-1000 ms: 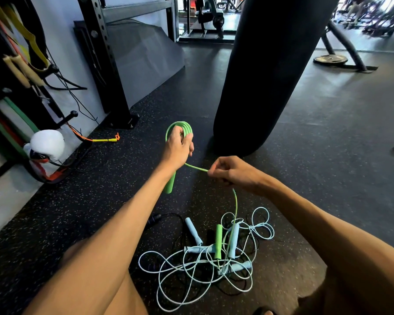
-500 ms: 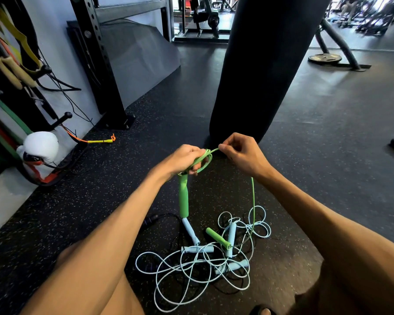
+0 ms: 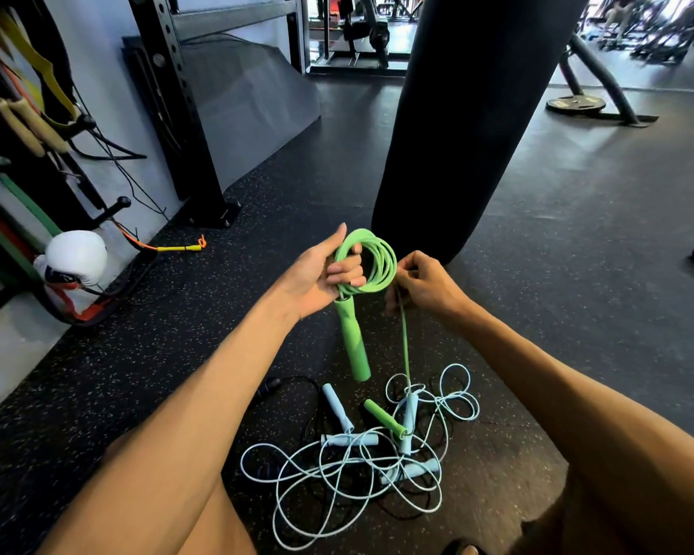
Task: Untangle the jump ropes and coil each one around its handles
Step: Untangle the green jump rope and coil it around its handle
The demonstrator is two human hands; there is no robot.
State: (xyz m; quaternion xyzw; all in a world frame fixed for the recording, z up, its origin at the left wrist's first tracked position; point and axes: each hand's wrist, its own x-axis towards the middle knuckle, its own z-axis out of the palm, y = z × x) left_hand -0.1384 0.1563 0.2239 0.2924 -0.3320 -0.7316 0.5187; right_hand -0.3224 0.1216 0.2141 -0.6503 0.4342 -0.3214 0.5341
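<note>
another turn has gone onto the green coil: half a second ago the right hand was up at the top of the loop laying cord over it. now the right hand sits just beside the coil's right edge, thumb and fingers pinched on the green cord that runs straight down to the pile. the left hand has its fingers curled through the loops, thumb raised and palm toward the camera, and the first green handle hangs below it. the second green handle lies on the floor among the light blue ropes; it has swung round to a slant since a second ago, so the winding seems to be tugging it. little free cord is left between hand and pile, so i judge the green rope nearly coiled, though its last stretch may need freeing from a blue loop first. the blue ropes and a black rope under them lie tangled, not yet started, near the punching bag.
</note>
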